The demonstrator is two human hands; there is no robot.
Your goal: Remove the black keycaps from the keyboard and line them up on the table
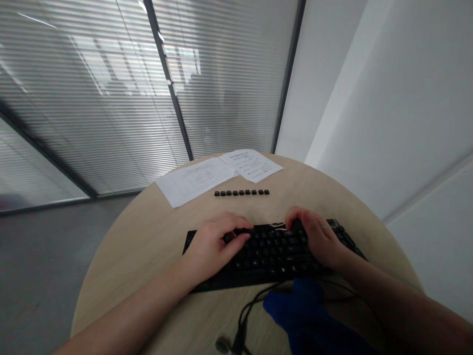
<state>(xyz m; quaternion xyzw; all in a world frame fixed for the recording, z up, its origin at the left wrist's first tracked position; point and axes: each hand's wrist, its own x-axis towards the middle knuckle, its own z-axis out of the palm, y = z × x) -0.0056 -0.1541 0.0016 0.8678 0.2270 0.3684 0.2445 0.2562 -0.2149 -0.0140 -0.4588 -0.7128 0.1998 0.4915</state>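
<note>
A black keyboard (258,266) lies across the round table. Over its left half is my left hand (218,241), thumb and fingertips brought near each other at the upper key rows; whether a small thing is between them cannot be made out. On the right half my right hand (316,234) has its fingers curled down at the keyboard's top edge, and what they hold, if anything, is hidden. A thin pale strip (279,226) shows at that edge beside the right fingertips. Several black keycaps (241,193) sit in a row beyond the keyboard.
Two printed paper sheets (195,180) overlap at the far left of the wooden table (125,236). A blue cloth (306,310) and a black cable (242,325) lie at the near edge. Behind stand a glass partition with blinds and a white wall.
</note>
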